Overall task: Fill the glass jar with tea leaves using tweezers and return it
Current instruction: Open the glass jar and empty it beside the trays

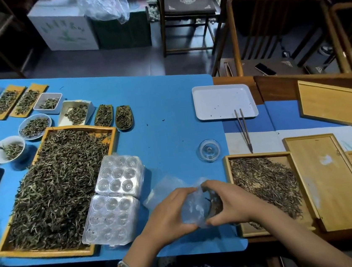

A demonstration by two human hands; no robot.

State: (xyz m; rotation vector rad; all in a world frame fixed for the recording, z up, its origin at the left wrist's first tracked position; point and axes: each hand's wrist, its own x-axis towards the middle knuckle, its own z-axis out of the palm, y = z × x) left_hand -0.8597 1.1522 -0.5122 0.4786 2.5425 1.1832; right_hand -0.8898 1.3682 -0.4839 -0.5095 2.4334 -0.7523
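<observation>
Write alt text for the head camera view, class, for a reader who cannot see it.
Both hands, left hand and right hand, hold a glass jar in clear plastic wrap over a blue mat. Tweezers lie beyond, untouched.

Glass jar tipped on its side, tweezers lying free

The jar, a few dark leaves inside, lies between curled fingers, half inside a clear bag. The metal tweezers rest well beyond the fingertips, tips toward them.
</observation>
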